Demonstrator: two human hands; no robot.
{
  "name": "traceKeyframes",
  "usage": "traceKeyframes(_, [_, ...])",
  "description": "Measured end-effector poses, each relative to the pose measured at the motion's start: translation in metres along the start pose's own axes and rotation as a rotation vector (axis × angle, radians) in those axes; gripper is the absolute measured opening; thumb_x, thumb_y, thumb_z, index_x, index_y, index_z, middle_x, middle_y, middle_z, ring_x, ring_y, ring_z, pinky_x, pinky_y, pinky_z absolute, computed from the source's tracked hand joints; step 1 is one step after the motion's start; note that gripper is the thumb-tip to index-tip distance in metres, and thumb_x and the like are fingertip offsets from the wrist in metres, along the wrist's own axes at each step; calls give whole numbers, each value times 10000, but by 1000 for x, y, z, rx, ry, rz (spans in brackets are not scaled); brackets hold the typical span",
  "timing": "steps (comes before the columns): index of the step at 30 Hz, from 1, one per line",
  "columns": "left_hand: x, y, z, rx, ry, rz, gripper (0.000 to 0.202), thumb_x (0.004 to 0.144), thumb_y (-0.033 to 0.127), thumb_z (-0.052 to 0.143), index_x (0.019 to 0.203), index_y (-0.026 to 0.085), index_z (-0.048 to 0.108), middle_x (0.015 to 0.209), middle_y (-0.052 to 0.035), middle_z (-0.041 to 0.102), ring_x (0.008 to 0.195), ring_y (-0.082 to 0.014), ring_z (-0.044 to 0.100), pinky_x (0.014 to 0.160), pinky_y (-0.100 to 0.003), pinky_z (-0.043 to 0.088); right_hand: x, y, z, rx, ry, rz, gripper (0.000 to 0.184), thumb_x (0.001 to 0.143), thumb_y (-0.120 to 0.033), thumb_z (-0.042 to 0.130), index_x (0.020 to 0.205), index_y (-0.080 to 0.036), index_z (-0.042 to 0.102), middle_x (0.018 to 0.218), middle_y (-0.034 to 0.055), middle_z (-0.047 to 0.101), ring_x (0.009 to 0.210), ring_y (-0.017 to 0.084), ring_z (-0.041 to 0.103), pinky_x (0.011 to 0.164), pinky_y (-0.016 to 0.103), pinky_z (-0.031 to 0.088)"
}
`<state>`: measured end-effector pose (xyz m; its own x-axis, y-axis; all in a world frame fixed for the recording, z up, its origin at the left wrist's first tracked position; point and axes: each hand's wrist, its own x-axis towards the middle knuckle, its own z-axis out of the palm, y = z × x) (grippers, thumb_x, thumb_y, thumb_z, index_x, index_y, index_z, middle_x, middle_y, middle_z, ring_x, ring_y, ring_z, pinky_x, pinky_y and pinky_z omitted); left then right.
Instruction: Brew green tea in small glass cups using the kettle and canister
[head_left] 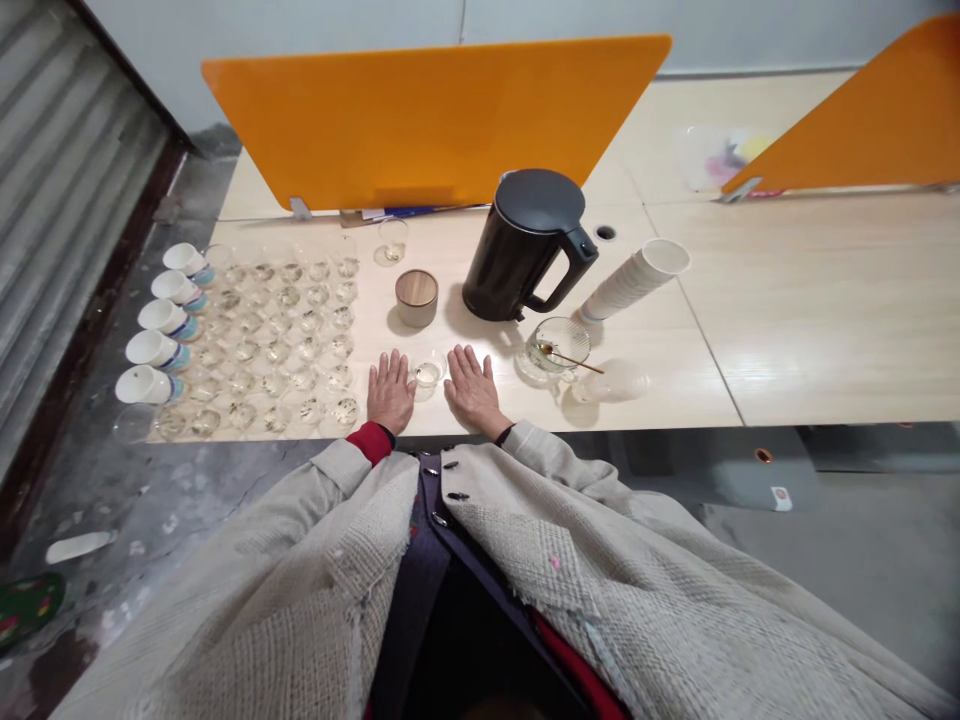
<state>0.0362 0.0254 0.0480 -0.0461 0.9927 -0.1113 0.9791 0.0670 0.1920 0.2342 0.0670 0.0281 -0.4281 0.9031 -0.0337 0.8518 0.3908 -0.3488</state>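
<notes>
My left hand [391,393] lies flat on the light wooden table [652,290], fingers pointing away from me and holding nothing. Flat on the same surface, my right hand [474,388] also holds nothing. Between them stands a small clear plastic cup [428,372], close to the fingers of both. Beyond my left hand sits a round container with a wood-look lid [416,297]. To the right of my right hand is a glass bowl [576,340] with a thin-handled spoon [574,358] resting in it. Left of my left hand, clear cups [277,350] with dark bits inside stand in rows.
A black electric kettle [517,245] stands behind the bowl. Leaning stacked paper cups [637,278] are right of it, with clear cups [619,382] lying nearer me. Several paper cups [154,350] line the table's left end. Orange dividers [442,120] rise at the back.
</notes>
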Motion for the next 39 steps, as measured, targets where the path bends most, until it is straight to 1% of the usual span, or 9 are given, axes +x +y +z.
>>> traceKeyframes(9, [1, 0, 1, 2, -8, 3, 662, 1107, 357, 305, 1715, 96, 332, 1831, -134, 210, 1719, -332, 146, 1394, -587, 156, 1, 2, 1, 17, 2, -1, 680, 1093, -342, 330, 1716, -69, 324, 1822, 172, 246, 1723, 317, 145, 1371, 622, 25])
traceKeyframes(14, [1, 0, 0, 1, -13, -1, 659, 1108, 358, 315, 1720, 112, 326, 1833, -130, 208, 1722, -321, 134, 1393, -587, 155, 1, 1, 1, 17, -13, 8, 678, 1094, -343, 332, 1718, -77, 322, 1827, 157, 236, 1725, 312, 135, 1373, 613, 16])
traceKeyframes(21, [0, 0, 1, -8, -8, -7, 652, 1111, 363, 312, 1714, 118, 342, 1831, -122, 220, 1721, -317, 142, 1399, -563, 137, 0, 0, -1, 20, -11, 8, 676, 1091, -334, 337, 1710, -65, 334, 1823, 168, 243, 1722, 322, 143, 1371, 622, 13])
traceKeyframes(26, [0, -1, 1, -39, -1, -3, 652, 1105, 365, 322, 1712, 129, 349, 1829, -127, 229, 1722, -310, 137, 1395, -582, 140, 0, 1, 1, 26, -1, -1, 676, 1088, -338, 337, 1707, -67, 339, 1820, 173, 251, 1722, 318, 145, 1370, 620, 19])
traceKeyframes(32, [3, -1, 1, -30, 2, -2, 651, 1103, 353, 343, 1711, 124, 352, 1830, -126, 222, 1721, -318, 146, 1397, -574, 138, 3, 5, 2, 78, 14, -5, 694, 1071, -347, 380, 1708, -76, 333, 1817, 179, 263, 1722, 312, 150, 1375, 611, 15])
traceKeyframes(34, [4, -2, 3, -28, 7, -3, 652, 1103, 353, 347, 1710, 115, 354, 1831, -129, 217, 1719, -329, 148, 1396, -578, 140, 0, 10, -1, 141, 44, 8, 702, 1061, -372, 403, 1696, -79, 352, 1809, 187, 291, 1713, 307, 187, 1383, 591, 91])
traceKeyframes(35, [4, -3, 4, -30, 12, -2, 653, 1103, 354, 347, 1709, 110, 355, 1831, -131, 216, 1719, -334, 148, 1395, -583, 141, -3, 13, -3, 188, 77, 26, 691, 1058, -383, 408, 1680, -83, 379, 1791, 195, 334, 1697, 304, 238, 1379, 571, 161])
traceKeyframes(37, [5, -4, 7, -42, 30, 3, 653, 1101, 353, 352, 1708, 111, 359, 1830, -131, 216, 1719, -337, 148, 1393, -598, 145, -15, 20, -9, 321, 184, 95, 626, 1059, -411, 404, 1600, -104, 477, 1686, 223, 495, 1592, 303, 437, 1313, 519, 359])
traceKeyframes(39, [6, -6, 10, -56, 54, 8, 651, 1097, 349, 359, 1706, 121, 365, 1830, -128, 220, 1720, -334, 144, 1392, -607, 145, -33, 27, -17, 504, 301, 203, 529, 1067, -462, 395, 1458, -151, 571, 1459, 215, 676, 1321, 286, 673, 1135, 463, 551])
